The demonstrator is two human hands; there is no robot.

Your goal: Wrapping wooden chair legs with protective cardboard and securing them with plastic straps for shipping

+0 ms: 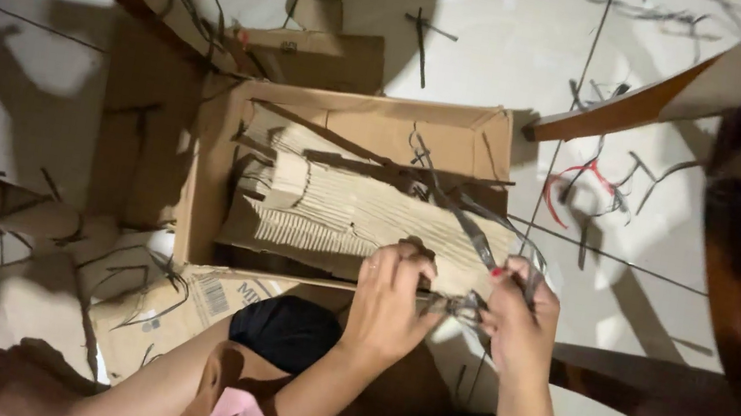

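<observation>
Head view: thin grey tangled strip (459, 302) between hands.

An open brown cardboard box (355, 118) sits centre; its near flap (210, 297) carries a white printed label.

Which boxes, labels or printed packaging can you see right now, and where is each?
Open cardboard box: centre, brown, rectangular, holding corrugated cardboard sheets.
Printed box flap: lower left of the box, by the knee, tan with a black barcode-style label and lettering.
Flattened cardboard piece: above the box, plain brown.
No screens or signs.
</observation>
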